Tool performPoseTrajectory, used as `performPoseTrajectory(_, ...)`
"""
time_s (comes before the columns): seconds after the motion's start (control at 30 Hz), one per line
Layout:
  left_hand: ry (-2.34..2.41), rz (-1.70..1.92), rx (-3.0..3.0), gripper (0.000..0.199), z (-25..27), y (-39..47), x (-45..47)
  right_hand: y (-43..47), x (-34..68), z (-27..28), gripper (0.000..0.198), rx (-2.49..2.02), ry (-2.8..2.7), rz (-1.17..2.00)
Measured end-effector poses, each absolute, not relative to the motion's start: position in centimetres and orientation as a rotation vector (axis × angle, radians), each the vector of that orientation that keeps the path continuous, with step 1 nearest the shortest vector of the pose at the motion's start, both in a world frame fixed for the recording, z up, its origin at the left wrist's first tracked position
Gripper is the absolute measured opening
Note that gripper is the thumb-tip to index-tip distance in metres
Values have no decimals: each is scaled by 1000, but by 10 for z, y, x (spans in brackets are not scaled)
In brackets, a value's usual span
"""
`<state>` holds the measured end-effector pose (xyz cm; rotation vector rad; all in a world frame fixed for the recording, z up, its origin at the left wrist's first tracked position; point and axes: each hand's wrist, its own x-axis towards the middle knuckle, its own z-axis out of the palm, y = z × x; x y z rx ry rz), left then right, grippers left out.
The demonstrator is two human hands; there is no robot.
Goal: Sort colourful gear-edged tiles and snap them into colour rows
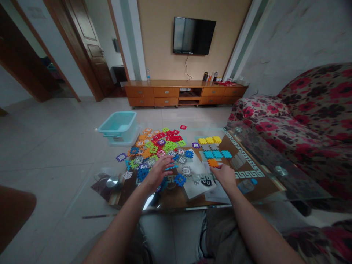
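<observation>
My right hand [224, 175] pinches an orange interlocking puzzle tile [212, 162] at the near edge of some sorted rows. Those rows are yellow tiles [209, 140], grey tiles [209, 147] and light blue tiles [217, 154]. My left hand [162, 169], fingers apart and holding nothing visible, hovers over the near side of a loose heap of mixed tiles. Red tiles [167, 137], green tiles [170, 146], orange tiles [147, 150] and dark blue tiles [180, 179] make up much of the heap. A purple tile [195, 145] lies left of the rows.
A turquoise plastic tub [118, 128] stands at the far left corner of the glass table [176, 205]. Papers show around the table's middle, and a water bottle [247, 186] is at the right. A flowered sofa [308, 124] borders the right side.
</observation>
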<state>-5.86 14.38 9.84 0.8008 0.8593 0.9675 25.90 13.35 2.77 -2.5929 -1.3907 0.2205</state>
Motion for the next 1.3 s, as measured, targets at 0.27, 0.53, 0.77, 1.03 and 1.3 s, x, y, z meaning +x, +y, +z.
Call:
performPoseTrajectory(0.27, 874, 970, 798, 47, 100, 144, -58, 133, 259, 29, 48, -2581, -1360, 247)
performPoseTrajectory(0.53, 879, 965, 806, 46, 101, 144, -58, 133, 257, 32, 49, -2620, -1373, 251)
performPoseTrajectory(0.77, 866, 957, 824, 44, 98, 144, -58, 134, 259, 29, 48, -2614, -1394, 241)
performPoseTrajectory(1.03, 875, 953, 827, 47, 100, 144, -58, 135, 260, 26, 47, -2596, -1389, 228)
performPoseTrajectory(1.3, 876, 951, 835, 48, 98, 144, -58, 135, 261, 22, 47, -2597, -1401, 201)
